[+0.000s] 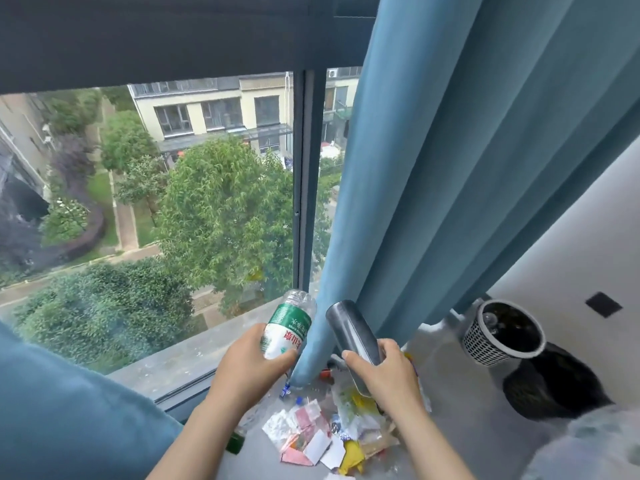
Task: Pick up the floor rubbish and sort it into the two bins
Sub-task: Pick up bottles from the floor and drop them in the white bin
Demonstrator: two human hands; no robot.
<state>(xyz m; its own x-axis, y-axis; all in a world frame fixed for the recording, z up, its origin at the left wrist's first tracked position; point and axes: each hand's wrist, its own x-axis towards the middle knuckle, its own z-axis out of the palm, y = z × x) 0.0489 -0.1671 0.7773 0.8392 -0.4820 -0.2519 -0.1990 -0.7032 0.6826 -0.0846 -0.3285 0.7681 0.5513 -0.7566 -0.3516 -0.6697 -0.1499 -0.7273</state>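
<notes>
One plastic bottle (289, 327) gripped, left hand (249, 363) | metal can (349, 329) gripped, right hand (386, 374) | mesh bin (483, 344) holds clear bottle (490, 320)

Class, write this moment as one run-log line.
left hand: grips plastic bottle | right hand: grips silver canister | rubbish pile: on floor | white mesh bin: at right

Upstairs home room: blue curtain (450, 168), window (156, 202) overlooking houses.

Green-and-white labelled bottle (289, 327), silver can (353, 336), blue curtain (450, 168), white lattice bin (502, 332).
</notes>
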